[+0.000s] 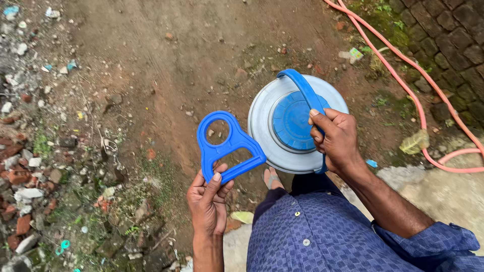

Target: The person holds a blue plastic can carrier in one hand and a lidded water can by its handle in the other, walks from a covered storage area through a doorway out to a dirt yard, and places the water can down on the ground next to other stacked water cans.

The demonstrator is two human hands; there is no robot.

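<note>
My left hand (208, 200) grips the straight bar of a blue plastic bottle-carrier handle (224, 144), which has a round ring at its top. My right hand (336, 139) is closed on the curved blue carrying handle (304, 88) of a large translucent water jar (263, 118), seen from above with its blue cap (292, 121) in the middle. The jar hangs from that hand above the dirt. The two blue pieces are close but apart.
Reddish dirt ground (166, 65) lies below. Rubble, broken bricks and litter (30, 166) fill the left side. A pink hose (421, 93) curves along the right beside a dark stone wall (454, 40). My sandalled foot (273, 179) shows under the jar.
</note>
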